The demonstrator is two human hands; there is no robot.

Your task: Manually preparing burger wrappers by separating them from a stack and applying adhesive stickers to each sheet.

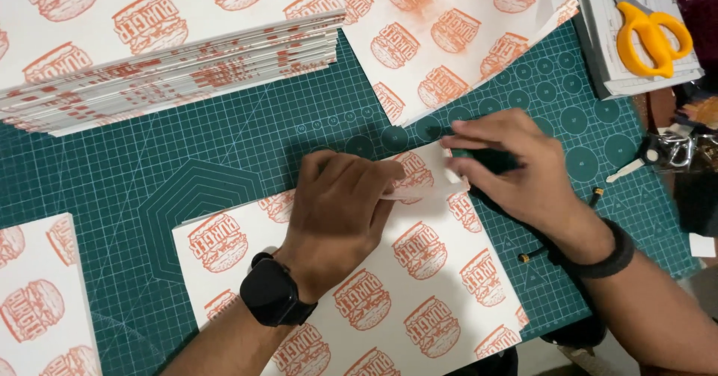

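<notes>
A white paper sheet (419,286) printed with orange burger pictures lies on the green cutting mat (224,159). My left hand (340,204), with a black watch on its wrist, presses down on the sheet's far edge. My right hand (508,163), a black band on its wrist, pinches the sheet's far right corner, which is bent up and folded over toward the left hand. The fold itself is partly hidden under my fingers.
A thick stack of the same printed sheets (164,54) sits at the far left, more sheets (449,39) lie at the back middle, another pile (37,301) at the near left. Yellow-handled scissors (651,32) rest on papers at the far right, beside keys (666,151).
</notes>
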